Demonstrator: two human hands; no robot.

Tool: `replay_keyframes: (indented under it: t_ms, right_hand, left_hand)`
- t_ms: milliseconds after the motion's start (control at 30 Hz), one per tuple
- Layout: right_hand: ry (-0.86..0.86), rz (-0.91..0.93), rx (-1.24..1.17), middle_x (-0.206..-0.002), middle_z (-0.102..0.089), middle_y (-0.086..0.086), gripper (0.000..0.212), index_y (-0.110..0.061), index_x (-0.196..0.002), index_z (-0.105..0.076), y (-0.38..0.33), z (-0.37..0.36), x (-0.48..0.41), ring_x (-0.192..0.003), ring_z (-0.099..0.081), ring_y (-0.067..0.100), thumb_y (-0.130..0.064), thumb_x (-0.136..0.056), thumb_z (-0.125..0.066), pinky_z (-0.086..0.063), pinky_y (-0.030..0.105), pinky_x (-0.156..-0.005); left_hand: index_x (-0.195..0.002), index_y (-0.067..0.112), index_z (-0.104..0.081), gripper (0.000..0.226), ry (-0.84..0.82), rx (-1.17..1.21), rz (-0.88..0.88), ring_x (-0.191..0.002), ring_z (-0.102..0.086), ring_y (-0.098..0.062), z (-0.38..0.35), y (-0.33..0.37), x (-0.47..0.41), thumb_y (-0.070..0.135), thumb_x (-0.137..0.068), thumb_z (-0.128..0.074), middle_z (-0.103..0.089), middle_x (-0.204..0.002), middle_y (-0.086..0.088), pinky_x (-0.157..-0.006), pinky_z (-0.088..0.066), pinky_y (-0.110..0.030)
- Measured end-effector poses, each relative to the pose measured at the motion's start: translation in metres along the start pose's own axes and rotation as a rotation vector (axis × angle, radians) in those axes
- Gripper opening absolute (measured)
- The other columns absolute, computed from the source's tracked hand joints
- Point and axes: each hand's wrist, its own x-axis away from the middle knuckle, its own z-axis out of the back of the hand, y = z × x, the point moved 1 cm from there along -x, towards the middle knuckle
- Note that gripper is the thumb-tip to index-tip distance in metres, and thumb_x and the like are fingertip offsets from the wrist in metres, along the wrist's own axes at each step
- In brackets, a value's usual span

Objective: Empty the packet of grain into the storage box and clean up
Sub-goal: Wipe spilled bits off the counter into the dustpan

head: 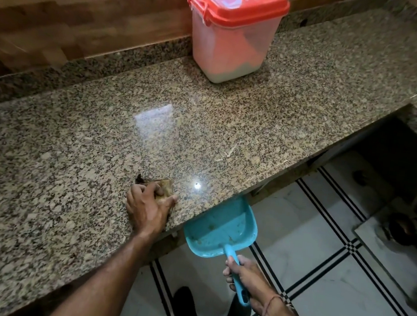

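A translucent storage box (228, 44) with a red clip-on lid stands shut at the back of the speckled granite counter (75, 143); pale grain shows in its bottom. My left hand (149, 207) presses a small brownish cloth (164, 186) onto the counter close to the front edge. My right hand (243, 277) grips the handle of a turquoise dustpan (220, 228), whose mouth is tucked just under the counter's edge, right of the cloth. A few crumbs lie in the pan. No grain packet is in view.
A wooden backsplash (61, 26) runs behind the counter. The counter turns a corner at the far right. Below lies a white tiled floor (321, 247) with black stripes, my dark shoes (183, 309), and sandals (410, 235) at the right.
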Motion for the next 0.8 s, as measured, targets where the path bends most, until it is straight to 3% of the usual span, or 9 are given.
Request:
replay_keyframes:
  t_ms: [100, 200, 300, 433, 533, 600, 700, 800]
  right_hand:
    - [0.005, -0.017, 0.002, -0.077, -0.066, 0.005, 0.022, -0.005, -0.102, -0.058, 0.002, 0.002, 0.000, -0.064, -0.055, 0.012, -0.027, -0.103, -0.056, -0.045, 0.024, -0.056]
    - [0.009, -0.033, -0.007, -0.079, -0.066, 0.006, 0.021, -0.005, -0.106, -0.059, 0.000, 0.005, -0.002, -0.064, -0.056, 0.012, -0.026, -0.103, -0.055, -0.045, 0.024, -0.056]
    - [0.003, -0.030, 0.016, -0.079, -0.065, 0.005, 0.021, -0.004, -0.106, -0.059, -0.004, 0.005, -0.003, -0.063, -0.056, 0.011, -0.025, -0.103, -0.054, -0.044, 0.022, -0.055]
    - [0.011, -0.013, 0.041, -0.078, -0.065, 0.005, 0.019, -0.006, -0.104, -0.058, -0.007, 0.003, -0.004, -0.061, -0.055, 0.011, -0.025, -0.103, -0.054, -0.042, 0.022, -0.054]
    - [0.030, -0.015, 0.044, -0.074, -0.065, 0.003, 0.018, -0.009, -0.100, -0.057, -0.007, 0.008, -0.002, -0.059, -0.054, 0.012, -0.027, -0.103, -0.054, -0.041, 0.022, -0.051]
    - [0.037, -0.008, 0.041, -0.074, -0.065, 0.003, 0.018, -0.009, -0.100, -0.057, -0.008, 0.017, 0.002, -0.058, -0.054, 0.012, -0.027, -0.103, -0.054, -0.041, 0.022, -0.051]
    - [0.055, 0.025, 0.036, -0.075, -0.065, 0.003, 0.018, -0.007, -0.102, -0.057, -0.016, 0.032, 0.004, -0.058, -0.054, 0.011, -0.025, -0.104, -0.053, -0.041, 0.022, -0.051]
    - [0.054, 0.036, 0.010, -0.075, -0.065, 0.004, 0.016, -0.007, -0.102, -0.057, -0.025, 0.041, -0.005, -0.059, -0.054, 0.011, -0.023, -0.104, -0.053, -0.040, 0.022, -0.051]
  left_hand:
    - [-0.109, 0.025, -0.050, 0.058, 0.054, 0.043, 0.021, -0.115, -0.048, -0.023, -0.002, 0.000, -0.002, 0.053, -0.072, -0.085, -0.054, -0.118, -0.001, -0.100, -0.038, -0.042]
    - [-0.103, 0.027, -0.052, 0.036, 0.039, 0.020, 0.006, -0.109, -0.052, -0.023, 0.001, -0.005, -0.005, 0.038, -0.083, -0.080, -0.061, -0.114, 0.001, -0.082, -0.032, -0.031]
    - [-0.101, 0.026, -0.053, 0.027, 0.043, 0.027, 0.014, -0.104, -0.053, -0.024, 0.000, 0.000, -0.006, 0.034, -0.088, -0.076, -0.060, -0.110, 0.001, -0.075, -0.034, -0.031]
    - [-0.096, 0.027, -0.060, 0.011, -0.021, 0.118, -0.066, -0.082, -0.055, -0.010, -0.034, 0.046, 0.005, 0.033, -0.094, -0.069, -0.061, -0.098, 0.006, -0.064, -0.038, -0.022]
    - [-0.095, 0.025, -0.063, 0.013, -0.175, 0.159, -0.166, -0.080, -0.057, -0.011, -0.064, 0.090, 0.011, 0.035, -0.093, -0.069, -0.062, -0.090, 0.006, -0.062, -0.041, -0.023]
    - [-0.096, 0.020, -0.060, 0.015, -0.191, 0.189, -0.121, -0.075, -0.054, -0.010, -0.059, 0.098, 0.003, 0.034, -0.097, -0.064, -0.060, -0.088, 0.004, -0.059, -0.040, -0.024]
    - [-0.104, 0.016, -0.057, 0.018, -0.050, 0.031, 0.006, -0.077, -0.055, -0.018, -0.032, 0.067, -0.018, 0.032, -0.099, -0.058, -0.058, -0.094, -0.003, -0.063, -0.049, -0.032]
    - [-0.121, 0.009, -0.054, 0.028, 0.014, -0.161, 0.075, -0.081, -0.052, -0.023, -0.015, 0.038, -0.023, 0.024, -0.098, -0.060, -0.057, -0.101, -0.011, -0.068, -0.040, -0.035]
